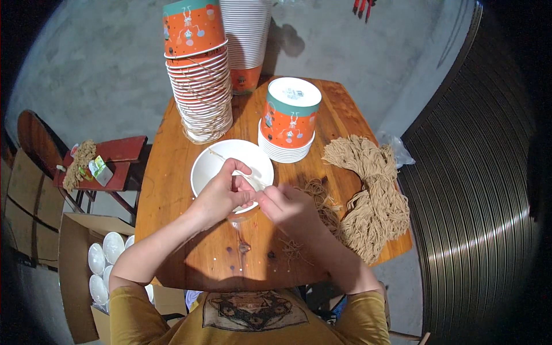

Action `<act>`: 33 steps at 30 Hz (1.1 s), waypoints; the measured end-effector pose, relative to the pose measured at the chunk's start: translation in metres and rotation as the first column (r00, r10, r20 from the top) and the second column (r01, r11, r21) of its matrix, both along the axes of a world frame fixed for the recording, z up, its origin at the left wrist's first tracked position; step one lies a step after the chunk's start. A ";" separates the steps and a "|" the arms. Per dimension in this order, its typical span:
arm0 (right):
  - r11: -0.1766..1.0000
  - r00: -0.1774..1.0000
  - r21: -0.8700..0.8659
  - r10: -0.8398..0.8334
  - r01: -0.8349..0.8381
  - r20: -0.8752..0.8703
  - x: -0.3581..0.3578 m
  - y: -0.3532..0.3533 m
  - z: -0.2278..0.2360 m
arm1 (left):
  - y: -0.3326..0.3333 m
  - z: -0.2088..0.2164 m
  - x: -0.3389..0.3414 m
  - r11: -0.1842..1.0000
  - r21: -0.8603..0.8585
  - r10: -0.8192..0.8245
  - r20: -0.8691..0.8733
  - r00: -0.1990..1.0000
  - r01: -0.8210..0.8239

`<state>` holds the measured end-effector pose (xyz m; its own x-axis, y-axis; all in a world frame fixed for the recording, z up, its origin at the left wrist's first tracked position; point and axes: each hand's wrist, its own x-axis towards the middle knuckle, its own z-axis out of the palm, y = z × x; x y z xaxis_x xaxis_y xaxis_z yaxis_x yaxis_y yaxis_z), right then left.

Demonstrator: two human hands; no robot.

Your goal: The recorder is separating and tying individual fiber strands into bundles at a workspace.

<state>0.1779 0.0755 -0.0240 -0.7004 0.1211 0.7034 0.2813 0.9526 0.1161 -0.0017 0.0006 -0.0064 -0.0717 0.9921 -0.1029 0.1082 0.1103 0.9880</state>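
Over the mouth of a white paper bucket [204,172] my two hands work close together. My left hand [227,187] is closed with its fingertips pinched on a thin pale cord [216,154], one end of which sticks out past the fingers to the upper left. My right hand [284,204] touches it, thumb and fingers pressed together on the same cord near the bucket's right rim. The fingers partly hide where the cord runs between them. Beside my right wrist lie loose tan cords [322,201], partly covered by the forearm.
A tall stack of orange buckets wound with cord [201,98] stands behind on the wooden table [167,230]. Farther back is another stack [247,34], and to the right a shorter upturned one [292,121]. A large cord bundle [374,201] lies right. A carton [80,270] of white buckets stands lower left.
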 end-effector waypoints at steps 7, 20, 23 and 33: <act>0.995 0.994 -0.049 0.078 -0.082 -0.071 -0.010 0.004 -0.002 | -0.007 0.002 0.008 0.980 0.150 -0.105 -0.173 0.979 0.131; 0.301 0.999 -0.952 0.009 0.047 0.053 -0.011 0.003 0.011 | -0.004 -0.011 0.013 0.962 0.270 0.044 -0.322 0.946 0.047; 0.262 0.992 -0.962 0.082 0.074 0.098 -0.008 0.012 0.023 | -0.005 -0.006 0.018 0.952 0.302 0.066 -0.367 0.928 0.052; -0.070 0.941 -0.977 0.289 0.203 0.175 -0.006 0.034 0.022 | -0.001 -0.011 0.012 0.957 0.288 0.035 -0.264 0.964 0.044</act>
